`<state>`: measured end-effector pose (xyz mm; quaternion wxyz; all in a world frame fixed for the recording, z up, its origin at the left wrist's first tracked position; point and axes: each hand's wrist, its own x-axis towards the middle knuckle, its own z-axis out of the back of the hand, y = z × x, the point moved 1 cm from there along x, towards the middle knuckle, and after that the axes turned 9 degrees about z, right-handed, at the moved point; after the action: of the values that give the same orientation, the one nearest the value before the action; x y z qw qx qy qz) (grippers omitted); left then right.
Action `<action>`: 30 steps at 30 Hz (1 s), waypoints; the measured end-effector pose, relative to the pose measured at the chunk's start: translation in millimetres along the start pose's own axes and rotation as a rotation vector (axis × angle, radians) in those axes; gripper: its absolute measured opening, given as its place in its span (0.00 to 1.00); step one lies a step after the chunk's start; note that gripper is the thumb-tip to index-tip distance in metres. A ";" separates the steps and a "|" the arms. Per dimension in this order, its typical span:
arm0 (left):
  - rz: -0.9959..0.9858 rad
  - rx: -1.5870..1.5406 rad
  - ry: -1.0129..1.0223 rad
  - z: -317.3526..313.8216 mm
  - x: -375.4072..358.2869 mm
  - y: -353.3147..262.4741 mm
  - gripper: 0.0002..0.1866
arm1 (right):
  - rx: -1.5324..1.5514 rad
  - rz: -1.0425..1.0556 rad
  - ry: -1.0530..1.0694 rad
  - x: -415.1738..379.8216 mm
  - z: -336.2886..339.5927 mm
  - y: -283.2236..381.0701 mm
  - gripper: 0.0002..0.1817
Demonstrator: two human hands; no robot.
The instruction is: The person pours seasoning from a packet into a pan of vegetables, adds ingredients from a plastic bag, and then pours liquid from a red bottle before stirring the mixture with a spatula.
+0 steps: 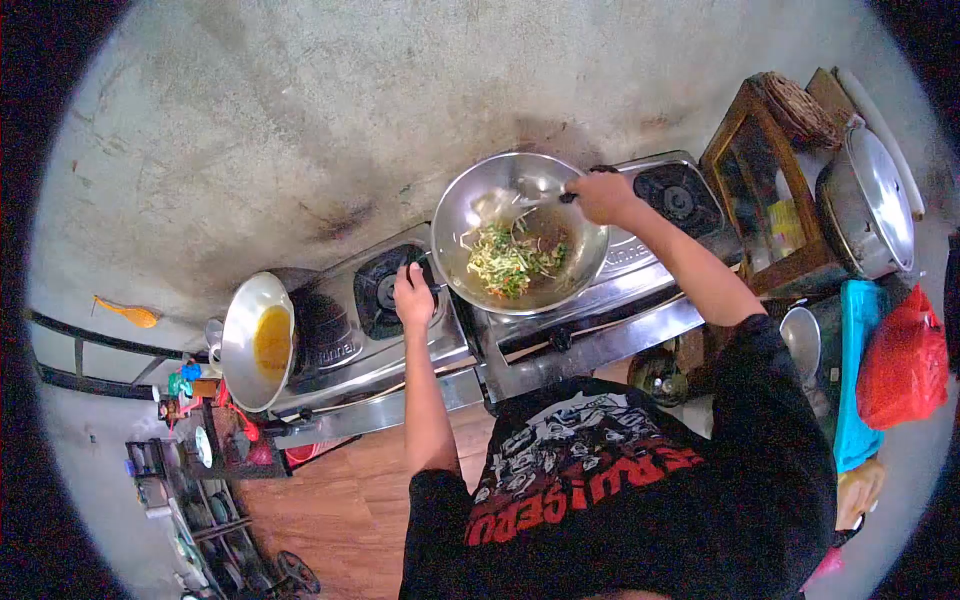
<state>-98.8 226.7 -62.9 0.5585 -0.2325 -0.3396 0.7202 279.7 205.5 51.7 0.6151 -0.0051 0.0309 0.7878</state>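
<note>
A large metal wok (460, 200) sits on the stove, tilted a little, with chopped vegetables (505, 262) in its lower left part. My left hand (414, 296) is closed on the wok's handle at the left side. At the wok's right rim, my right hand (603, 198) grips the dark handle of a metal spatula (520, 215), whose far end reaches in among the vegetables.
Left of the stove's bare burner (385, 288) stands a second wok (240, 345) with yellow-orange liquid. Another burner (678, 200) lies to the right. Beyond are a wooden cabinet (825, 268), a large pot (850, 225) and a red bag (903, 365).
</note>
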 end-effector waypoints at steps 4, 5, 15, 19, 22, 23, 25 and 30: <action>0.002 0.015 0.063 9.2 -1.8 -6.6 0.27 | -0.076 0.163 0.040 1.0 48.8 18.6 0.12; -0.004 0.001 0.063 10.1 -5.1 -4.8 0.27 | -0.073 0.165 0.045 7.1 53.0 18.0 0.12; 0.000 -0.020 0.089 11.5 -8.2 -4.4 0.28 | -0.105 0.341 -0.073 16.1 54.1 40.8 0.11; -0.018 -0.010 -0.004 10.6 -11.7 -10.7 0.28 | -0.161 0.146 -0.160 47.2 36.3 12.7 0.09; 0.079 -0.024 0.116 11.8 -11.4 -10.4 0.29 | -0.204 0.185 -0.142 40.8 14.2 21.3 0.09; 0.035 -0.014 0.051 7.2 -9.7 -4.0 0.28 | -0.205 0.186 -0.143 31.6 17.3 27.3 0.09; -0.006 -0.007 -0.018 2.7 -8.1 4.0 0.28 | -0.030 0.352 -0.088 9.2 31.2 34.1 0.09; -0.013 -0.013 0.025 10.7 -17.0 -8.6 0.24 | -0.110 0.062 -0.139 9.9 42.3 -12.2 0.10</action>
<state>-96.3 209.1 -50.1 0.5660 -0.2430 -0.3388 0.7112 290.4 220.3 93.0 0.5898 0.0170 -0.0550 0.8055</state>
